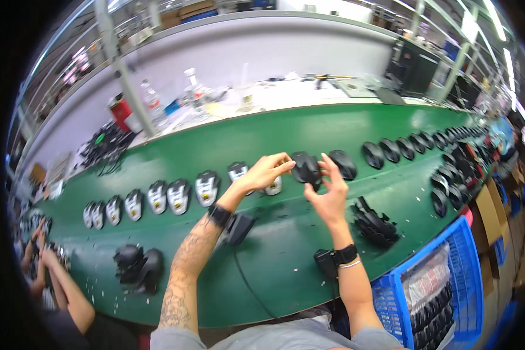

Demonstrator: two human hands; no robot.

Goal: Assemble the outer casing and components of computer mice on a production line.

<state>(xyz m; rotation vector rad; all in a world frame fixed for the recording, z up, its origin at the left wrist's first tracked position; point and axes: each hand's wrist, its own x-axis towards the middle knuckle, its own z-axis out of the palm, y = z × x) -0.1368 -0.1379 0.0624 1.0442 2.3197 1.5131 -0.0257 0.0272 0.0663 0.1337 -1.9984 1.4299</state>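
Note:
A black computer mouse is between my two hands, over the middle of the green bench. My left hand has its fingertips closed on the mouse's left edge. From the right, my right hand curls its thumb and fingers around the near and right sides. Just beyond my right fingers sits another black mouse shell. Beneath and behind my left hand are mouse bodies with silver-white faces and yellow marks, one being this body; my hand partly covers some of them.
The row of silver-faced mouse pieces runs left, and black shells run right. Piles of black parts and black shells lie nearer me. A blue crate stands at the bench's right edge. A co-worker's arms show at left.

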